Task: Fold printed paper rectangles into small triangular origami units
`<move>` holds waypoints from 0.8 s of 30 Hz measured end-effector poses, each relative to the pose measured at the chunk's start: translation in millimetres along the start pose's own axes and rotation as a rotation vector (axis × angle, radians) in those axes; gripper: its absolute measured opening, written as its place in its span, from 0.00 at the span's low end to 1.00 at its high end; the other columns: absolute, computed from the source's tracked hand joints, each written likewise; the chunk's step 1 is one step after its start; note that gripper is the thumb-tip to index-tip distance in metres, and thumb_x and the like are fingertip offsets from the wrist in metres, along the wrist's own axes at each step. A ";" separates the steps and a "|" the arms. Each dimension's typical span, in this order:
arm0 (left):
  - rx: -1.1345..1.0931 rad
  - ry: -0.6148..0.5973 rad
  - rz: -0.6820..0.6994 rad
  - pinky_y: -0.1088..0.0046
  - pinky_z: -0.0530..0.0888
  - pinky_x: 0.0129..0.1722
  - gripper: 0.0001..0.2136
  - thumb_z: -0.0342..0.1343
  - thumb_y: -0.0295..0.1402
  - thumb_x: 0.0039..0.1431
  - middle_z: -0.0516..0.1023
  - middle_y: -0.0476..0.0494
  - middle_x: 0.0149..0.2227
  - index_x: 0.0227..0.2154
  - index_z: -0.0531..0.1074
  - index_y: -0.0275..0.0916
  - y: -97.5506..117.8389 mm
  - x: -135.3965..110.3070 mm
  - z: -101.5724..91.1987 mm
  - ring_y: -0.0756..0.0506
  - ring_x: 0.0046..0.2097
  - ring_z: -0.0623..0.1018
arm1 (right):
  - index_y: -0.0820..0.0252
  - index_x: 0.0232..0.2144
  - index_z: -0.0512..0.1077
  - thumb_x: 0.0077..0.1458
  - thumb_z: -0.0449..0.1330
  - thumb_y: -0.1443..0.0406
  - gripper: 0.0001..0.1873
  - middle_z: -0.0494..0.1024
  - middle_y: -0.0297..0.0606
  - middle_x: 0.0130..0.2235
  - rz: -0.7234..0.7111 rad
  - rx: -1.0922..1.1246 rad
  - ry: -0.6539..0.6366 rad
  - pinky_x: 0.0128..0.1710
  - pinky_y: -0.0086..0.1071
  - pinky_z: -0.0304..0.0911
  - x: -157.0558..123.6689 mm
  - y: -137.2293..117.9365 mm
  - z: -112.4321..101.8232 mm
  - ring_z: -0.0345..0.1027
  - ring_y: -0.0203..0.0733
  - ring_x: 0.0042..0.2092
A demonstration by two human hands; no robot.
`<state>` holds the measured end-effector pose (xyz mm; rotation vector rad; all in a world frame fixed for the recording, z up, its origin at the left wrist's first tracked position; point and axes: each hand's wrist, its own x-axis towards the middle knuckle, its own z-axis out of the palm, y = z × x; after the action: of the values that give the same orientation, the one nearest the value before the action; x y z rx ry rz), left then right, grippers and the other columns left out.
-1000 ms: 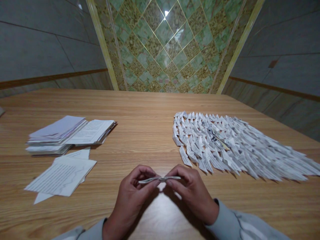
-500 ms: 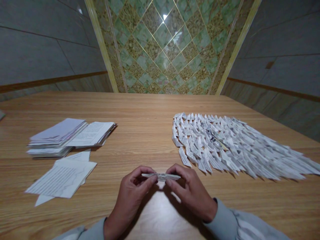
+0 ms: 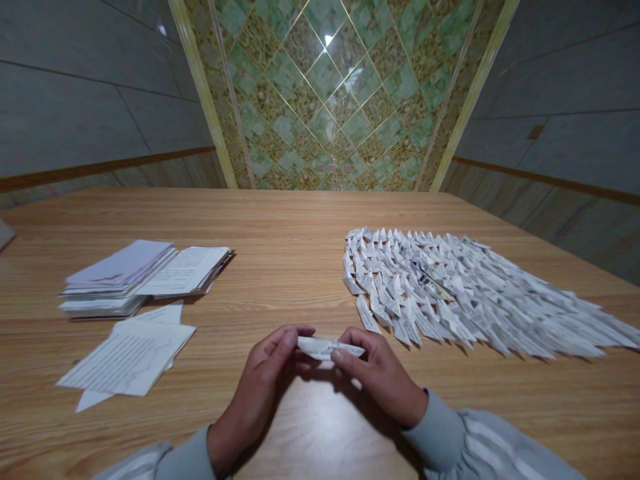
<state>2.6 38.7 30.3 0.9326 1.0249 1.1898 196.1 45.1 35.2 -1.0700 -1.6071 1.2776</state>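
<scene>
Low over the wooden table point(image 3: 300, 227), my left hand point(image 3: 260, 383) and my right hand point(image 3: 380, 377) pinch the two ends of a small folded strip of printed paper point(image 3: 327, 347). The fingers of both hands are closed on it, thumbs underneath. To the right of my hands lies a wide spread of several small folded paper pieces point(image 3: 450, 293), laid in overlapping rows. Its nearest pieces lie just beyond my right hand.
On the left of the table lies a stack of printed sheets point(image 3: 135, 275), with a few loose sheets point(image 3: 127, 357) in front of it. Behind the table rise grey walls and a green diamond-tiled panel point(image 3: 330, 87). A grey object point(image 3: 4, 233) shows at the far left edge.
The paper strip has tilted and its flat face now shows more. My fingers have shifted along it and both hands have moved slightly away from me.
</scene>
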 end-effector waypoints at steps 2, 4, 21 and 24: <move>0.007 -0.015 0.018 0.71 0.75 0.35 0.21 0.63 0.50 0.56 0.83 0.41 0.32 0.39 0.80 0.36 -0.5 -0.5 -1.7 0.44 0.33 0.80 | 0.61 0.26 0.70 0.55 0.62 0.45 0.25 0.71 0.32 0.23 0.030 0.060 -0.031 0.27 0.28 0.55 0.8 1.4 -0.5 0.60 0.34 0.26; 0.069 -0.029 0.032 0.73 0.73 0.33 0.19 0.66 0.48 0.53 0.82 0.43 0.29 0.35 0.81 0.35 -1.4 -1.3 -2.2 0.45 0.32 0.79 | 0.61 0.26 0.69 0.54 0.63 0.43 0.27 0.71 0.32 0.24 0.045 0.094 -0.051 0.27 0.28 0.56 1.2 1.8 -0.2 0.61 0.34 0.25; -0.007 -0.068 0.073 0.72 0.75 0.29 0.19 0.66 0.43 0.56 0.81 0.49 0.25 0.44 0.66 0.41 1.6 -6.6 5.3 0.46 0.28 0.79 | 0.61 0.30 0.69 0.55 0.63 0.45 0.24 0.72 0.33 0.26 0.046 0.129 -0.016 0.29 0.29 0.58 -0.2 1.5 0.2 0.63 0.35 0.28; 0.035 0.018 0.147 0.73 0.76 0.29 0.14 0.66 0.39 0.56 0.81 0.50 0.25 0.35 0.67 0.41 1.3 -10.4 6.3 0.47 0.28 0.80 | 0.61 0.31 0.70 0.57 0.62 0.48 0.21 0.73 0.33 0.27 0.018 0.101 0.002 0.30 0.29 0.59 -1.6 1.5 -0.5 0.64 0.37 0.30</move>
<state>7.5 28.4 34.7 1.0406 1.0083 1.3076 197.2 43.9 33.7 -1.0248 -1.5174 1.3541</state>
